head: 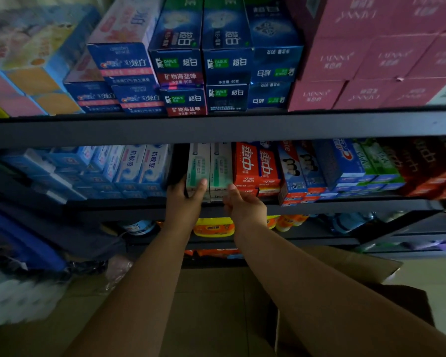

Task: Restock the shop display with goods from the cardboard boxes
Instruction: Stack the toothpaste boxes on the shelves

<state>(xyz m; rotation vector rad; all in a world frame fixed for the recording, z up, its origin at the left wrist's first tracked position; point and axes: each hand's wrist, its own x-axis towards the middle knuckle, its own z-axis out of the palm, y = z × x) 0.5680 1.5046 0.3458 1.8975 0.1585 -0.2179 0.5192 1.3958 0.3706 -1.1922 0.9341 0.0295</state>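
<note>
On the middle shelf [113,207], left hand [183,199] grips the left pale box [197,166], lying lengthwise into the shelf; right hand [242,204], loosely curled, touches its neighbour [220,166].

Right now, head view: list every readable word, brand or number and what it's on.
"DARLIE 超白": dark blue toothpaste boxes, top shelf.
"矿物海盐味", "90克": the same boxes.
"LAINNY", roughly: pink boxes, top right.
"炫白": blue-and-pink boxes, top left.
"抗敏感": pale blue boxes, middle shelf.
"中华": red boxes, middle shelf.
Too blurred to read: white-green boxes gripped by the left hand, yellow pack, right-hand stock.
</note>
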